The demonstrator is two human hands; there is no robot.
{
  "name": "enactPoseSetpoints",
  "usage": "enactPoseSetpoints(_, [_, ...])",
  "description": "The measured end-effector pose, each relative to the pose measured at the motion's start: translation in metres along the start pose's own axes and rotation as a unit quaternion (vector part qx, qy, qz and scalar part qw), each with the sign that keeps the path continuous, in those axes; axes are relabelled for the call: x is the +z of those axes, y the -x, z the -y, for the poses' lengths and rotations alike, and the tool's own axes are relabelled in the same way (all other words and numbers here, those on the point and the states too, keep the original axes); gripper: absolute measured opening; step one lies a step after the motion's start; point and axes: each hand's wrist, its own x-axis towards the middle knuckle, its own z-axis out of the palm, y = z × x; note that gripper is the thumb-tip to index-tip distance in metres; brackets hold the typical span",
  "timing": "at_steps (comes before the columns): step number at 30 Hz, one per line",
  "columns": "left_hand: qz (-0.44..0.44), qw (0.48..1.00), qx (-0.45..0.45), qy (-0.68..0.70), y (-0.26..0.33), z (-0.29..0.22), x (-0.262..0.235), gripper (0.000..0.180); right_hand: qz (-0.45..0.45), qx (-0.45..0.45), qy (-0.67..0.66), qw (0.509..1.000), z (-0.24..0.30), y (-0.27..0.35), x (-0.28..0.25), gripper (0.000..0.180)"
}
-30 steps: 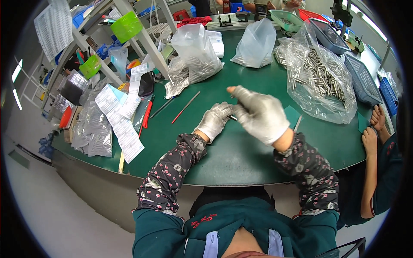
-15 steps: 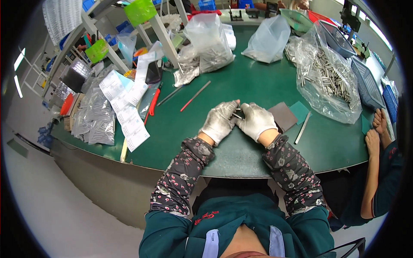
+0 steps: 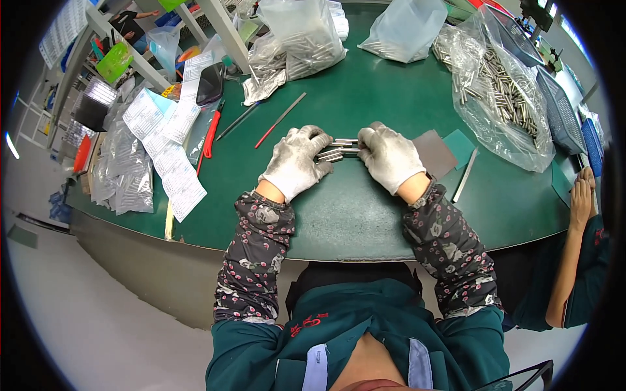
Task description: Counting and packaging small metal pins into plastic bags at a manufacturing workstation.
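Observation:
Several short silvery metal pins (image 3: 340,150) lie side by side between my two white-gloved hands, just above or on the green table. My left hand (image 3: 293,160) has its thumb and fingers curled about the pins' left ends. Against their right ends, the fingertips of my right hand (image 3: 392,158) are pressed together. Both gloves are greyed with dirt at the fingers, and the right fingertips are partly hidden. Beside my right hand are a grey-brown abrasive sheet (image 3: 435,154) and a green sheet (image 3: 460,147). A thin flat metal strip (image 3: 465,174) lies next to them.
An open plastic bag (image 3: 499,98) of metal pins stands at the right, by grey baskets (image 3: 559,107). More bagged pins (image 3: 306,49) are at the back. Leftward lie a thin red-handled file (image 3: 280,120), red-handled pliers (image 3: 212,133), papers (image 3: 163,137) and a phone (image 3: 210,83). A co-worker's hands (image 3: 582,189) are at right.
My hands have moved apart, the left one leftward, and several metal pins now show between them. The whole view has shifted, so the table's back sits higher in the picture.

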Motion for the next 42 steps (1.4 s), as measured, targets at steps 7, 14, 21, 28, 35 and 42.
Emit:
enactPoseSetpoints(7, [0.009, 0.997, 0.020, 0.077, -0.005, 0.007, 0.007, 0.031, -0.007, -0.062, 0.012, 0.998, 0.001, -0.005, 0.008, 0.009])
enactPoseSetpoints(14, [0.008, 0.995, 0.031, 0.090, -0.008, 0.002, 0.011, 0.056, 0.035, -0.045, -0.028, 0.998, -0.004, -0.009, 0.010, 0.018])
enactPoseSetpoints(21, [0.009, 0.986, 0.067, 0.150, -0.009, -0.004, 0.010, 0.072, 0.017, -0.065, -0.056, 0.996, -0.009, -0.008, 0.013, 0.031])
enactPoseSetpoints(28, [0.045, 0.991, 0.057, 0.113, -0.012, -0.009, 0.008, 0.076, 0.006, -0.024, -0.123, 0.992, -0.016, -0.011, 0.018, 0.033])
enactPoseSetpoints(35, [0.073, 0.986, 0.077, 0.127, -0.010, 0.004, 0.005, 0.084, 0.042, 0.023, -0.108, 0.993, -0.014, -0.011, 0.014, 0.030])
enactPoseSetpoints(42, [0.145, 0.970, 0.021, 0.191, -0.021, 0.001, -0.002, 0.090, 0.048, -0.007, -0.094, 0.994, -0.011, -0.011, 0.011, 0.030])
